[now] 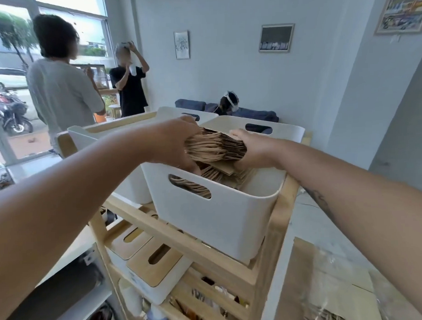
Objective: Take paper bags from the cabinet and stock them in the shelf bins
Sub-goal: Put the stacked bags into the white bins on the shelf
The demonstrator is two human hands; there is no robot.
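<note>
A thick bundle of brown paper bags (215,146) with twisted paper handles hangs over a white plastic bin (216,217) on the top level of a wooden shelf (277,231). My left hand (178,141) grips the bundle's left end. On the right end sits my right hand (251,149), also clamped on the bundle. More paper bags (215,175) lie inside the bin, their handles showing through the front cut-out.
Other white bins (285,131) stand beside and behind the first one. Lower shelf levels hold white boxes with wooden lids (156,264). Flat cardboard and plastic wrap (338,282) lie at lower right. Two people (64,93) stand at the back left near the window; another sits on a blue sofa (256,114).
</note>
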